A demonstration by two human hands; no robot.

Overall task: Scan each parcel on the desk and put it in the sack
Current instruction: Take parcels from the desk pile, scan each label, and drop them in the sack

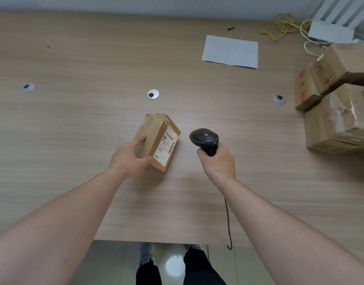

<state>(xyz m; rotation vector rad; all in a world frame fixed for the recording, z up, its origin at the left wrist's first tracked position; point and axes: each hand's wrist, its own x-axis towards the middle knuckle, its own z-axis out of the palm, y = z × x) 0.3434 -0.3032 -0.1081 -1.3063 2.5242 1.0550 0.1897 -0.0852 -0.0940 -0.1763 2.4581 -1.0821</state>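
Both hands are working over the wooden bench [74, 124]. The left hand [128, 158] is gripping a small cardboard parcel [156, 140], its thumb lying on the taped top face and its fingers curling round the near end; the parcel is sitting on the bench with its white shipping label [167, 141] facing toward the right hand. The right hand [219, 161] is wrapping its fingers fully round the handle of a black barcode scanner [204, 138], whose rounded head is rising above the knuckles, just beside the labelled side of the parcel but not touching it. A dark cable [228, 219] is trailing from under the right wrist back over the near edge of the bench.

Well to the right of the right hand, a stack of taped cardboard boxes [337, 99] is standing at the edge of the bench, partly cut off by the frame. Beyond the right hand, a white sheet of paper [230, 51] is lying flat. Farther off toward the right corner, tangled yellow and white cords [286, 25] are lying beside a white device [331, 31]. Three round cable grommets [153, 94] are sitting in a row beyond both hands. No sack is showing in this view. Below the near edge, the person's dark trouser legs [197, 268] are showing above a tiled floor [107, 262].
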